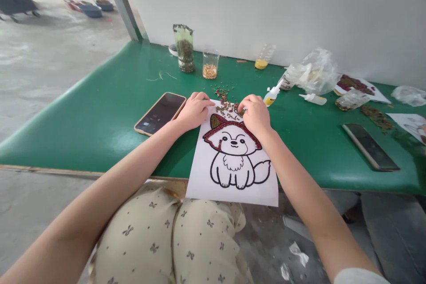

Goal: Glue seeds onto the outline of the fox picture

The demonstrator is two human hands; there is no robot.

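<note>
A white sheet (199, 177) with a black outline drawing of a sitting fox-like animal lies at the table's front edge, its lower end over my lap. Dark red beans (244, 131) line the top and sides of the head, and green ones fill the left ear (216, 120). My left hand (195, 110) rests at the sheet's upper left corner, fingers laid out and holding nothing. Over the drawing's right ear, my right hand (255, 114) has its fingertips pinched together; what they hold is too small to make out. Loose red and green beans (226, 107) lie between both hands.
Left of the sheet lies a phone (161, 113); another phone (370, 146) is at right. A glue bottle (272, 94) stands beyond my right hand. Behind are a green-tinted cut bottle (185, 51), a cup of yellow-orange kernels (210, 65) and a plastic bag (317, 71).
</note>
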